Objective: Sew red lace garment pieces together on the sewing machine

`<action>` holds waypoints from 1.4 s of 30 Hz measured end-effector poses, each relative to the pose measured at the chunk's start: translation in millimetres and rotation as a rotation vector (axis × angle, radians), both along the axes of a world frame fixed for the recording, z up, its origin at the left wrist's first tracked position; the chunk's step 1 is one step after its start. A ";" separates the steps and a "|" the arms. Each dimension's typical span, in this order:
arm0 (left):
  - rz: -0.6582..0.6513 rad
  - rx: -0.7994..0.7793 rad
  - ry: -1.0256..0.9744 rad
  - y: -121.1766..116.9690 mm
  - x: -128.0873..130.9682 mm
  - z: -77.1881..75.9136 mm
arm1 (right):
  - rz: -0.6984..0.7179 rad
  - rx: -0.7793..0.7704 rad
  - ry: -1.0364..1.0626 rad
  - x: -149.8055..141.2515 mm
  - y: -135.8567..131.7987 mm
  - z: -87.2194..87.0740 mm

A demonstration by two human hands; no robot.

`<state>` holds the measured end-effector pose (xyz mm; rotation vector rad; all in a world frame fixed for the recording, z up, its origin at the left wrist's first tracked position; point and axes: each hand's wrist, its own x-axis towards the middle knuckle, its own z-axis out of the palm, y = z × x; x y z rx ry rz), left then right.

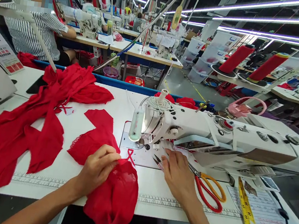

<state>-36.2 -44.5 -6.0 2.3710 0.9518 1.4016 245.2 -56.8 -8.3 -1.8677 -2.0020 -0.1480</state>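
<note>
My left hand (100,168) is closed in a pinch on a red fabric piece (116,196), whose rounded lower part hangs over the table's front edge. A narrow red strap loop (130,155) sticks out from the fabric beside the needle plate. On the bed of the white sewing machine (186,124), my right hand (178,171) lies palm down, fingers pointing towards the needle area. Two dark blade tips of small thread snips (157,160) poke out from under this hand; the rest of them is mostly hidden by it.
Scissors (210,191) with red and orange handles lie right of my right hand. Further right are a yellow tape measure (246,205) and a paper sheet (265,211). A heap of red fabric (47,113) covers the table's left side. Red thread cones (236,59) stand behind. A co-worker (36,27) sits at back left.
</note>
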 end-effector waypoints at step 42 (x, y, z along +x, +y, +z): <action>-0.135 0.052 0.076 14.2 -8.2 26.3 | 0.363 -0.236 0.926 -89.1 13.2 13.1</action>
